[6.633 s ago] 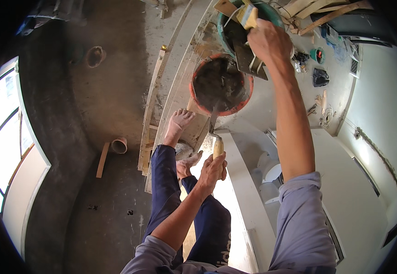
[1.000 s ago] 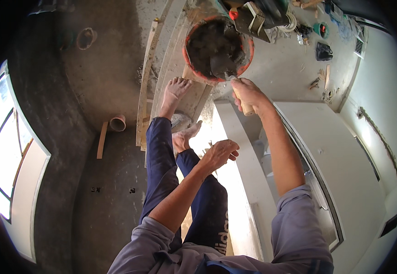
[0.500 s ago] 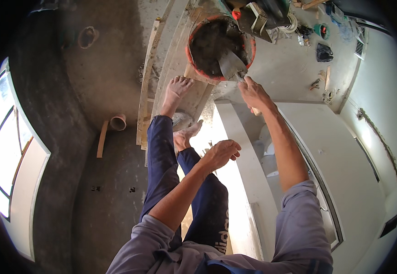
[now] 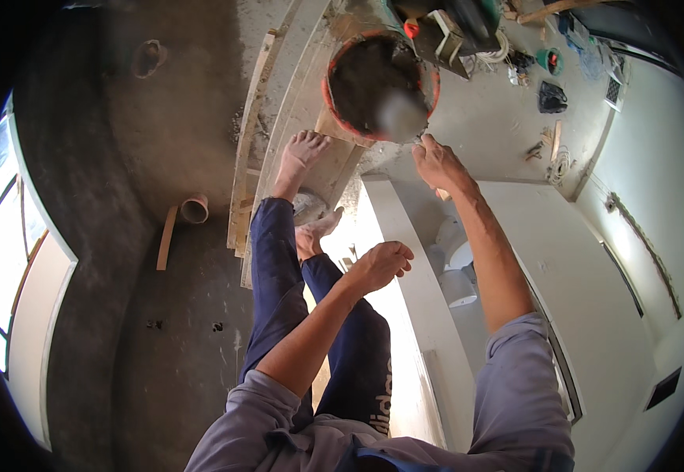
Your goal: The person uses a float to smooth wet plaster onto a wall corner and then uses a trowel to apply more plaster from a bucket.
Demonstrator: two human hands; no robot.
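Note:
My right hand (image 4: 439,164) is wrapped round the handle of a trowel (image 4: 402,119). Motion blurs the trowel's blade, which lies over the near right part of a bucket (image 4: 328,101) with a red-orange rim. Dark grey wet mortar (image 4: 369,75) fills much of the bucket. Pale wood of the handle's end shows below my fist. In front of my body hangs my left hand (image 4: 381,265), its fingers curled in, with nothing visible in them. It touches neither the bucket nor the trowel.
My bare feet (image 4: 304,157) stand on planks (image 4: 310,86) beside the bucket. A white partition (image 4: 416,275) rises at right. Black equipment (image 4: 468,27) sits just beyond the bucket. A black bag (image 4: 552,97) and coiled cable lie far right. A pipe stub (image 4: 195,209) stands at left.
The trowel's blade, sharp before, is now smeared by motion over the mortar. My right hand has shifted only slightly, and my left hand stays almost where it was.

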